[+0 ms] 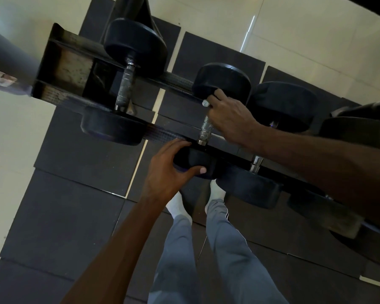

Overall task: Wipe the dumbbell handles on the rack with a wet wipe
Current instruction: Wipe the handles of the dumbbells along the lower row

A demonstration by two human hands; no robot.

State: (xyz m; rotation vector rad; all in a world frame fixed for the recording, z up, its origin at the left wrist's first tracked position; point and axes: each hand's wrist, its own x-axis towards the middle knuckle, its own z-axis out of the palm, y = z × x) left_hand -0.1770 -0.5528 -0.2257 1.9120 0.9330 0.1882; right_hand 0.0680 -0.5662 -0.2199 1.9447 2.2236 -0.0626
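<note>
The person stands over a black dumbbell rack point(162, 134), looking almost straight down, grey trouser legs point(226, 249) and white socks point(178, 207) showing below it on dark rubber floor mats point(75, 205).

The left hand point(169, 170) is clamped on the near weight head point(195, 161) of the middle dumbbell, fingers curled over its top edge and thumb pressed against its underside. Just beyond that hand, the dumbbell's knurled metal handle point(205, 130) runs away towards the far rail.

The right hand point(230, 119) is closed around the far part of that same handle, up against the far weight head point(223, 81). A small pale bit shows at its fingertips point(205, 103); whether that is the wet wipe I cannot tell, since the rest is hidden inside the grip.

To the left of both hands, well apart, a larger dumbbell lies across the rails with its handle point(125, 88) bare and dull grey. To the right of the right hand, just beside it, sits another dumbbell point(281, 104), its handle mostly hidden under the right forearm point(316, 154). Pale glossy floor tiles point(305, 29) lie beyond the rack.
</note>
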